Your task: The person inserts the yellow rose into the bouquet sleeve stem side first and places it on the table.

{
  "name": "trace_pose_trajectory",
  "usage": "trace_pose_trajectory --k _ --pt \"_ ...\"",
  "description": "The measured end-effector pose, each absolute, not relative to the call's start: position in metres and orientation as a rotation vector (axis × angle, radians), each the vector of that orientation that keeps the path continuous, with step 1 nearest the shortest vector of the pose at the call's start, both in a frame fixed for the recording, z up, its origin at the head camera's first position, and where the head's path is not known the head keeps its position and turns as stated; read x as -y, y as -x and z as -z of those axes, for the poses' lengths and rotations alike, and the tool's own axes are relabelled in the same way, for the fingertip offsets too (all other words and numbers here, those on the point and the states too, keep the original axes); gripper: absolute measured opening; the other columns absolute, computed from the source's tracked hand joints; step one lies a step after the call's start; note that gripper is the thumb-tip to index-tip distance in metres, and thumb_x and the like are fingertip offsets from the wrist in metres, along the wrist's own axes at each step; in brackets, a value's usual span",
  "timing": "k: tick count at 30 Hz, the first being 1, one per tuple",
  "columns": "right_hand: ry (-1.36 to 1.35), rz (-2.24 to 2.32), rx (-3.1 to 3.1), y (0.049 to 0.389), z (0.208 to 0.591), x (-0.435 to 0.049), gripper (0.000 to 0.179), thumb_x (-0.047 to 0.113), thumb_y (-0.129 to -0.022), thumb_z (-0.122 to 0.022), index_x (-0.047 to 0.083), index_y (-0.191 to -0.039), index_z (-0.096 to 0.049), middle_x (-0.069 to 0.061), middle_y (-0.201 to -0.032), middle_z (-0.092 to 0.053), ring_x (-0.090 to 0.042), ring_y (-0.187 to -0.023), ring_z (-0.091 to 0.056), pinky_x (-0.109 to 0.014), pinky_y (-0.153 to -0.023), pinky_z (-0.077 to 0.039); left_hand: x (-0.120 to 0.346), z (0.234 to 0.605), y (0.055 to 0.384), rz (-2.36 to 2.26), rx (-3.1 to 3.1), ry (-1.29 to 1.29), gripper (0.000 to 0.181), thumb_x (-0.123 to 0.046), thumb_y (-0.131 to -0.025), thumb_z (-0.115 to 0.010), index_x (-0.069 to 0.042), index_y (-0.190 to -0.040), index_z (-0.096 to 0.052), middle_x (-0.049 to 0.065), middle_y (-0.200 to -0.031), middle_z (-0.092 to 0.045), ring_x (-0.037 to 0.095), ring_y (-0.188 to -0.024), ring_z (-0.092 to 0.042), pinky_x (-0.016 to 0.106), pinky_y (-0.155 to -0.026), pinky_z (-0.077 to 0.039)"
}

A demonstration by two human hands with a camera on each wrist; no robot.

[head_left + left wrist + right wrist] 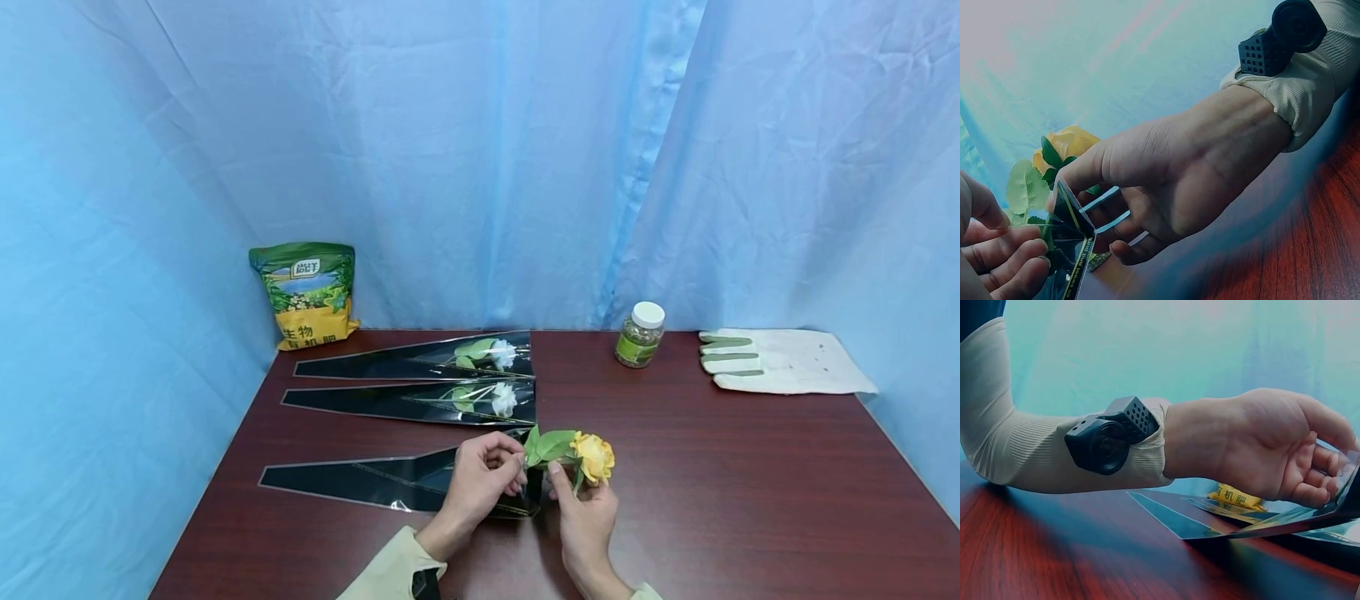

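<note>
In the head view a yellow rose (592, 457) with green leaves (553, 446) lies across the mouth of a black flower sleeve (360, 483) with a clear front. My right hand (587, 521) holds the rose below its bloom, thumb beside the leaves. At the sleeve's mouth my left hand (483, 479) pinches the clear film's edge with thumb and fingertips. The left wrist view shows the gold-lettered sleeve edge (1082, 262) by the right thumb, the rose (1069, 147) behind it. Fingers hide the stem's lower part.
Two more black sleeves (352, 367), each with a white flower (503, 400), lie farther back. A fertilizer bag (311, 296) stands at the back left. A white-capped jar (640, 335) and a work glove (787, 361) are at the back right of the table (750, 500).
</note>
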State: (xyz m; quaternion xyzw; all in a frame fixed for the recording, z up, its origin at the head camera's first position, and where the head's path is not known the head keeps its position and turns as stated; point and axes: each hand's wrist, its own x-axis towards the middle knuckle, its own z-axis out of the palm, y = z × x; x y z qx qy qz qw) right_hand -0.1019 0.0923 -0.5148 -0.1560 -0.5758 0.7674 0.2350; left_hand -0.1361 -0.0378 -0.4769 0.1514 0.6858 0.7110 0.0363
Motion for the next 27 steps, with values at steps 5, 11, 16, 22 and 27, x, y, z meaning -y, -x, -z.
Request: trace_pose_trajectory --k 5,11,16,22,27 --pt "0.445 -2.103 1.586 0.1011 0.5144 -0.0900 0.018 -0.002 -0.088 -0.071 0.014 -0.094 -0.066 0.013 -0.072 -0.069 -0.001 -0.061 -0.060 -0.016 -0.055 -0.049 0.0358 0.4736 0.1337 -2.153 -2.121 -0.385 0.011 0.002 -0.090 -0.064 0.012 -0.093 -0.066 0.038 -0.073 -0.063 0.001 -0.053 -0.059 0.017 -0.052 -0.053" --pt "0.470 -2.114 1.604 0.0992 0.5140 -0.0870 0.018 -0.001 -0.088 -0.072 0.014 -0.093 -0.066 0.012 -0.071 -0.068 0.000 -0.064 -0.062 -0.017 -0.055 -0.050 0.0340 0.4724 0.1327 -2.119 -2.158 -0.316 0.008 0.003 -0.089 -0.067 0.010 -0.091 -0.067 0.037 -0.075 -0.064 0.002 -0.052 -0.058 0.015 -0.052 -0.051" --pt "0.488 -2.100 1.627 0.0991 0.5130 -0.0859 0.018 -0.001 -0.088 -0.072 0.010 -0.101 -0.067 0.014 -0.080 -0.070 0.002 -0.073 -0.063 -0.015 -0.062 -0.051 0.0332 0.4706 0.1312 -2.119 -2.167 -0.324 0.007 0.003 -0.089 -0.066 0.010 -0.090 -0.067 0.037 -0.074 -0.064 0.001 -0.052 -0.057 0.014 -0.052 -0.050" --pt "0.490 -2.106 1.622 0.0994 0.5138 -0.0844 0.022 -0.001 -0.087 -0.073 0.003 -0.108 -0.067 0.016 -0.089 -0.072 0.004 -0.090 -0.066 -0.012 -0.080 -0.053 0.0319 0.4706 0.1297 -2.105 -2.189 -0.350 0.008 0.002 -0.090 -0.066 0.010 -0.090 -0.067 0.036 -0.074 -0.065 0.001 -0.053 -0.057 0.013 -0.052 -0.049" --pt "0.501 -2.119 1.622 0.1001 0.5162 -0.0847 0.022 -0.002 -0.086 -0.073 0.006 -0.106 -0.068 0.017 -0.091 -0.072 0.005 -0.093 -0.066 -0.011 -0.084 -0.053 0.0317 0.4715 0.1288 -2.082 -2.190 -0.377 0.008 0.002 -0.090 -0.066 0.010 -0.091 -0.067 0.036 -0.075 -0.065 0.000 -0.054 -0.058 0.013 -0.053 -0.050"
